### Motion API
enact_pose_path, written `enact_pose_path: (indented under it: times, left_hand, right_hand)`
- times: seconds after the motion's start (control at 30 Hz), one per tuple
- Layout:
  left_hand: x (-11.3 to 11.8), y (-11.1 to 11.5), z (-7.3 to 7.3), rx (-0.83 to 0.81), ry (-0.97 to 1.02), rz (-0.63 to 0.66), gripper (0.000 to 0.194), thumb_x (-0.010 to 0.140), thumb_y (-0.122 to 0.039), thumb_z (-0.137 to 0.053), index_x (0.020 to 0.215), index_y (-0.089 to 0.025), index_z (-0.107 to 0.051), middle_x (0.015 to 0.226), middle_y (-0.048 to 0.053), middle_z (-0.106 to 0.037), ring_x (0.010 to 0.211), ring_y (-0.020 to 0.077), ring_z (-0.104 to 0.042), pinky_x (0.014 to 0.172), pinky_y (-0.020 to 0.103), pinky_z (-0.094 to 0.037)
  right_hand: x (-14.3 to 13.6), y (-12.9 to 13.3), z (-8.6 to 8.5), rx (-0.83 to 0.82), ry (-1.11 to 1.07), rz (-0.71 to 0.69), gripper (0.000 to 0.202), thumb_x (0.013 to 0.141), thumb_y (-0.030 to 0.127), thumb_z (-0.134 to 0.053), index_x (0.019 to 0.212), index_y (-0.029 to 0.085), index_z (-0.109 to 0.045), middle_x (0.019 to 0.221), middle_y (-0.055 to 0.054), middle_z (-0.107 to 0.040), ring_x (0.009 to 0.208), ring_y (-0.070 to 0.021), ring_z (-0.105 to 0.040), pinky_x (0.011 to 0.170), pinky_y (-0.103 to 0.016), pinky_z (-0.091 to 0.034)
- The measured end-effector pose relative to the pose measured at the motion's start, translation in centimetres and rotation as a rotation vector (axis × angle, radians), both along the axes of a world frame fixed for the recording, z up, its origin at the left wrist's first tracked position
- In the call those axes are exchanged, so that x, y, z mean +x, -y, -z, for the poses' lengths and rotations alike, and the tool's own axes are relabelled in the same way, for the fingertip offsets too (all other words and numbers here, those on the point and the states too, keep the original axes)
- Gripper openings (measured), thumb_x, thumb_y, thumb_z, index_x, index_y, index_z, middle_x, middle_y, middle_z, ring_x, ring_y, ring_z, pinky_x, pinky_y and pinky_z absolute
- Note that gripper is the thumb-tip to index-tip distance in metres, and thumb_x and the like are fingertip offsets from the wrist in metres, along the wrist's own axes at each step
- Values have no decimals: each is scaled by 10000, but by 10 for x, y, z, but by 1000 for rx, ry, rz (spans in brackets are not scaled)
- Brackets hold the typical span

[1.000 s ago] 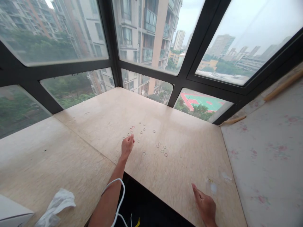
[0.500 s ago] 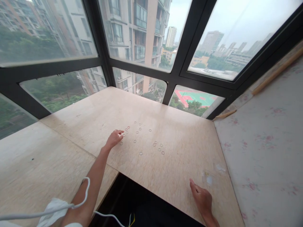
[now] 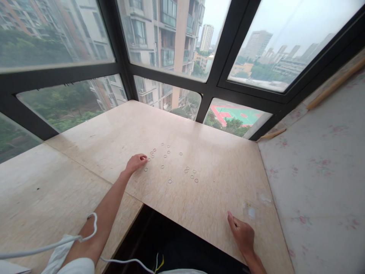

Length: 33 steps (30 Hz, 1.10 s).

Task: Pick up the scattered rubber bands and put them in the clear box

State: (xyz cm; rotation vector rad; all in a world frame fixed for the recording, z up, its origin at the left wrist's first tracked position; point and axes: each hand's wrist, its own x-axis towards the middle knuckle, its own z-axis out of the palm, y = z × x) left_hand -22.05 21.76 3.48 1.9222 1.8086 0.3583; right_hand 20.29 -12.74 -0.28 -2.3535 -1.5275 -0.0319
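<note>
My left hand reaches over the pale tabletop, thumb and forefinger pinched together. Its fingertips meet the edge of a thin ring; whether anything sits between them is too small to make out. Close by lie two reddish rings, a pale ring and a greenish ring. Several more thin rings are scattered to the right, including a reddish one. My right hand rests near the table's front right, fingers curled into a fist and thumb sticking out, with nothing visible in it.
Clear plastic packaging lies at the table's right, near the flowered wall. A white cable crosses my left forearm. Dark-framed windows border the far edge. A dark gap opens at the front.
My left thumb and forefinger have closed from apart into a pinch beside the ring. The view has tilted slightly; the rings lie in the same arrangement, and my right hand keeps its pose.
</note>
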Motion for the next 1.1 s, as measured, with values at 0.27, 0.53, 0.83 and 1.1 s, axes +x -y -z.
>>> enact_pose_path:
  times: [0.27,0.53,0.83,1.1]
  left_hand:
    - [17,-3,-7,-16,-96,45,184,764,-291,-553,782,-173,-693,813,65,-705,750,180,-602,612,230,-361]
    - [18,-7,-10,-61,-94,53,179,735,-256,-561,742,-160,-712,728,49,-698,716,172,-617,586,222,-376]
    - [19,-12,-9,-62,-62,4,200,717,-265,-557,781,-172,-722,757,49,-703,752,185,-628,593,227,-394]
    - [26,-17,-15,-76,-61,51,53,590,-198,-606,556,-172,-639,576,45,-617,676,205,-596,601,252,-385]
  right_hand:
    - [-2,0,-1,33,13,-21,697,930,595,-237,408,181,-440,417,-14,-412,405,-117,-360,495,-274,-209]
    - [1,1,3,100,19,-41,707,923,615,-255,420,169,-474,417,-19,-443,391,-113,-377,478,-256,-202]
    - [2,1,7,149,40,-69,671,938,572,-286,424,165,-429,404,-1,-397,381,-99,-351,485,-255,-177]
    - [1,2,6,173,34,-80,649,942,547,-299,425,168,-399,410,13,-358,391,-91,-312,485,-256,-172]
